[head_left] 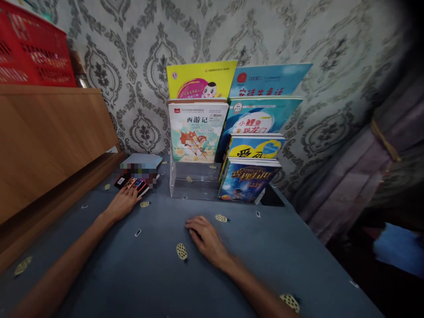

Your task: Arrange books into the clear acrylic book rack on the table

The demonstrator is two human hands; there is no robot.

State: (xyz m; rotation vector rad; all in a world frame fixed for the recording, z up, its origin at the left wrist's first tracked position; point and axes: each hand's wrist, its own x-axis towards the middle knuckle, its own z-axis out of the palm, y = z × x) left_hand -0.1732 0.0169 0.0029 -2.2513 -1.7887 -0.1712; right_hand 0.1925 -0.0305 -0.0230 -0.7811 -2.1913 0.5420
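Note:
My left hand (127, 198) is at a dark book (135, 182) with a colourful cover. Its fingers lie over the cover and its thumb is by the near edge. Part of that book is blurred out, and a light blue book (145, 160) shows behind it. Resting low on the table, my right hand (206, 237) is empty, with its fingers loosely bent and the thumb a little apart. Ahead of it stands a clear stepped book rack (194, 190). On the rack's left side are a white-covered book (198, 141) and a yellow book (198, 79).
On the rack's right stand a dark blue book (247, 181), a yellow-and-blue book (255, 146), a teal book (281, 112) and a blue book (270, 79). A wooden cabinet (49, 145) with a red basket (36, 48) borders the left. A curtain (357, 163) hangs right.

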